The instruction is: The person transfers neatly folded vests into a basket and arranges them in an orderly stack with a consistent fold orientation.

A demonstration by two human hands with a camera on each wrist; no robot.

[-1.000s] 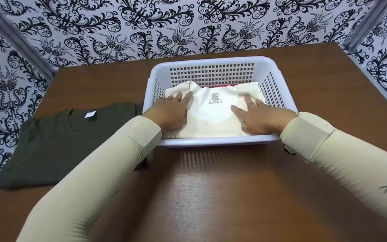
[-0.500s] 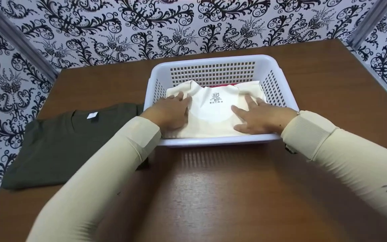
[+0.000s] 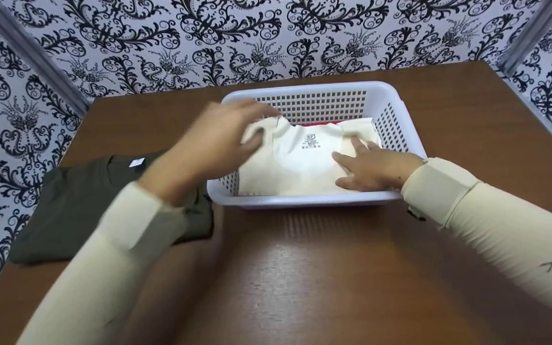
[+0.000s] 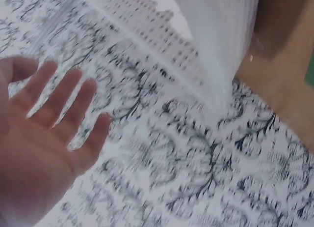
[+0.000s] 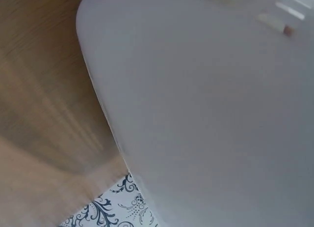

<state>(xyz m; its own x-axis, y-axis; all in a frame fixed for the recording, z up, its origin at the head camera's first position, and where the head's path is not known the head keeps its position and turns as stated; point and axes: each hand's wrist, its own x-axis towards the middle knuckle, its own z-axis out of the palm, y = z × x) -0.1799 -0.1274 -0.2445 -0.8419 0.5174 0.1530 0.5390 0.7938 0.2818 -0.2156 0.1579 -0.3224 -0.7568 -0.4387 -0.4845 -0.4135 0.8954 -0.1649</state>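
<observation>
A folded cream T-shirt (image 3: 300,167) with a small printed neck label lies in a white plastic basket (image 3: 304,199), neckline toward the far wall. My right hand (image 3: 376,167) rests on its right side, fingers spread. Raised above the basket's left side is my left hand (image 3: 218,139), blurred, with nothing in its grasp; the left wrist view shows this hand (image 4: 59,119) with its fingers loosely extended. Basket wall (image 5: 196,114) fills most of the right wrist view, and the right hand is hidden there. A strip of red cloth (image 3: 321,123) shows behind the cream shirt.
A folded dark green T-shirt (image 3: 74,211) with a white neck tag lies left of the basket, partly behind my left forearm. Brown wooden table (image 3: 304,278) extends around the basket. Walls with black scroll patterns (image 3: 257,52) enclose the back and sides.
My left hand has lifted off the cream T-shirt and moved up and to the left. The right hand stays on the shirt.
</observation>
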